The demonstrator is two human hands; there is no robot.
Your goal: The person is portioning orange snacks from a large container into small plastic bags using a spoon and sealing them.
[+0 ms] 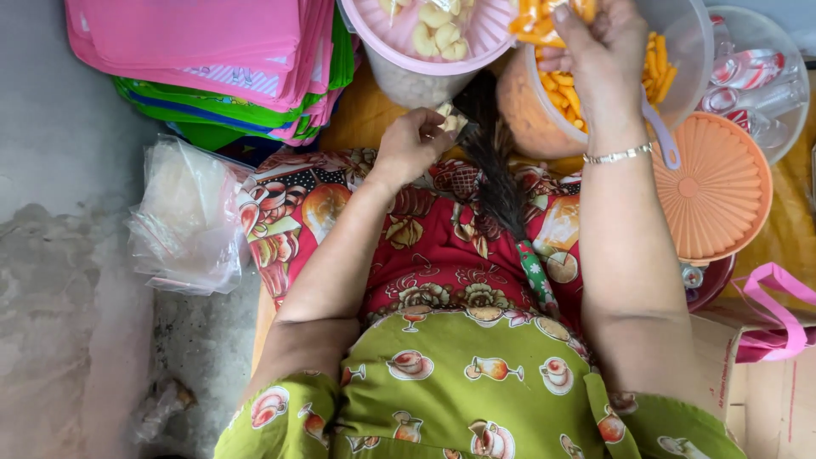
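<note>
A person seated on the floor is working over open snack tubs, seen from a camera on their own head. The right hand [595, 47], wearing a thin bracelet, is reaching into the far tub of orange stick snacks [654, 72], its fingers pinched together on a small clear bag [544, 21] that is already carrying some of the orange sticks. The left hand [412, 144] is resting nearer, on the lap, its fingers curled closed around a few pale puffed snacks [449, 119] that are poking out toward the far right.

The orange tub is lying directly under and just right of the right hand, so that hand is by far the nearer one; the left hand is sitting well short of it, closer to the pink-rimmed tub of pale snacks [429, 34] at far centre. The sticks themselves are short, slim and bright orange, lying jumbled with no shared direction.

An orange ribbed lid [714, 187] is lying right of the tub, a dark feather duster [501, 178] is running across the lap, a heap of clear plastic bags [187, 217] is sitting on the left, and folded pink and green bags [212, 59] are stacked at far left.
</note>
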